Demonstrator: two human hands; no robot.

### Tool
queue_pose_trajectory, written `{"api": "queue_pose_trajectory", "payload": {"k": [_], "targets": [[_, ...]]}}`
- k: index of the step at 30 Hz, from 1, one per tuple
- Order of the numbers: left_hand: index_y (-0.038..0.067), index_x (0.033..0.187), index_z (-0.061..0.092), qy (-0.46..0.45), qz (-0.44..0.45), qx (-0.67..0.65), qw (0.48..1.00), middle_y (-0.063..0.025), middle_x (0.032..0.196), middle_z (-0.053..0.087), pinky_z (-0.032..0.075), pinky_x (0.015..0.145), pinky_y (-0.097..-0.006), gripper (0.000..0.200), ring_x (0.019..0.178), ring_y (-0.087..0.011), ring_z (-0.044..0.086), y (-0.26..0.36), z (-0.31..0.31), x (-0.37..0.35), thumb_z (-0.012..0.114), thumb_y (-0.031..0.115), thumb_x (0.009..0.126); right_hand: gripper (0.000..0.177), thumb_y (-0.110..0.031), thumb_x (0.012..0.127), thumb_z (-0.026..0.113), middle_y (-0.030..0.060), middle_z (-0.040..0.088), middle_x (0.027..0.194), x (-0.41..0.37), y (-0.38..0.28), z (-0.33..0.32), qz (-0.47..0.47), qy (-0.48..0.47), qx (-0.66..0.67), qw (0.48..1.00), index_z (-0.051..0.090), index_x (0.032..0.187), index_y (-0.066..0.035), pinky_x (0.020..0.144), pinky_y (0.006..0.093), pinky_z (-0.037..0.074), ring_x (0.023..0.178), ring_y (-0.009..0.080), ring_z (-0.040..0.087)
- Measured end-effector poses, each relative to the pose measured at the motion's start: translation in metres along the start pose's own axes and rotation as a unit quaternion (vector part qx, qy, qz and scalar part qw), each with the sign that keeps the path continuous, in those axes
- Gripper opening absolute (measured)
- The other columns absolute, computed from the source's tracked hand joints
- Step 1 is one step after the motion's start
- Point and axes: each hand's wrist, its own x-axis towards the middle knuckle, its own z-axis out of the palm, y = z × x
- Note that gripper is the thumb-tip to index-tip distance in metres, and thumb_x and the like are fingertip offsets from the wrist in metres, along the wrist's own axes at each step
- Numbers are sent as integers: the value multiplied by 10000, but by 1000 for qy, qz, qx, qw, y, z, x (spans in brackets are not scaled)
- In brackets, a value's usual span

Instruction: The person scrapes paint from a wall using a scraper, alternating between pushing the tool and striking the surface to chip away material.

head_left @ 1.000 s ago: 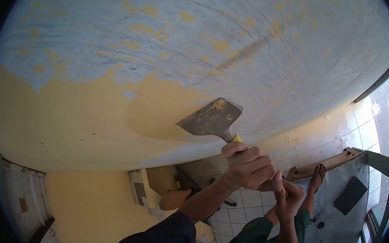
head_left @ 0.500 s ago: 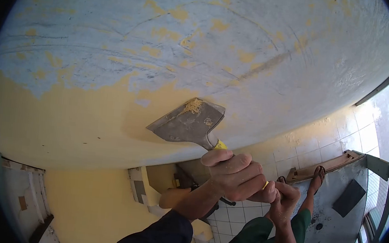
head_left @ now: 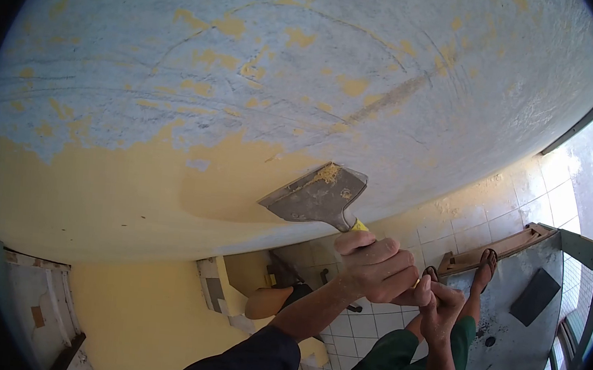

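A wide-bladed scraper with a yellow handle lies with its blade edge against the wall, near the border of yellow and grey-blue paint. Yellow shavings sit on the blade close to that edge. My left hand is closed round the handle just behind the blade. Behind it, my right hand is closed at the handle's end, where a bit of yellow shows between the two hands. My fingers cover most of the handle.
My sandalled feet stand near a wooden strip on a grey surface, where a dark flat piece lies. White floor tiles with yellow debris run along the wall. A green frame stands at right.
The scraper and both hands have moved right and slightly down in the picture. Wall markings have shifted left in view. Both hands keep their hold.
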Motion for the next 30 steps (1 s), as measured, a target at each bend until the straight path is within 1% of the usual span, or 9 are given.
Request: {"api": "queue_pose_trajectory", "payload": {"k": [3,5,9,14,18,20,23,27,30], "targets": [[220,537,402,-2,5,-17,1000,101,567,435,262,718,-314,324,580,-48,479,-1,-2,1,559,287,812,469,-437,859,682,84,594,550,-2,12,3,-95,34,-30,994,724,813,28,589,337,425,528,210,547],[218,538,401,6,8,-25,1000,99,568,435,263,719,-315,327,581,-48,482,-1,-2,2,556,287,817,394,-276,874,668,-12,516,540,-1,13,1,-117,38,-22,992,665,774,105,535,218,417,539,45,494],[220,539,405,-8,2,-26,1000,99,575,438,261,717,-316,320,590,-48,488,2,1,3,560,279,813,387,-257,884,656,-21,495,531,2,9,2,-140,58,-31,988,657,752,106,508,218,383,526,39,470],[226,541,409,-25,11,-27,999,105,581,442,255,718,-316,312,599,-43,493,-2,6,-4,564,270,808,375,-219,902,632,-28,433,502,2,13,4,-94,59,-8,994,629,684,86,462,220,292,494,27,396],[227,534,407,-5,11,-20,1000,109,566,439,245,733,-319,330,592,-39,487,-3,2,3,546,274,830,329,-193,885,638,11,485,505,10,7,2,-119,41,-37,991,643,697,77,479,228,351,487,51,460],[227,532,407,10,-3,-20,1000,109,558,438,241,741,-320,338,589,-38,484,-4,-12,13,538,283,838,407,-379,839,711,113,657,618,12,-14,7,-79,22,-24,996,724,808,27,675,324,499,545,219,614],[245,523,378,-34,7,42,999,128,555,463,260,848,-352,295,643,-45,490,-11,-36,23,509,334,772,412,-388,840,710,127,669,632,14,-38,17,-97,4,-5,995,722,803,22,664,319,504,536,217,636],[232,538,390,-25,9,16,1000,117,562,454,252,785,-333,313,618,-39,483,-11,-41,23,517,320,810,415,-396,844,703,122,664,619,-3,-35,22,-68,-1,15,998,716,790,16,700,328,499,527,217,633],[218,535,387,-20,17,-29,999,105,559,449,247,718,-310,349,578,-35,477,-7,-28,16,539,304,838,430,-407,847,695,105,643,590,-16,-4,11,-97,42,-52,993,719,806,20,830,370,477,532,195,631]]}}
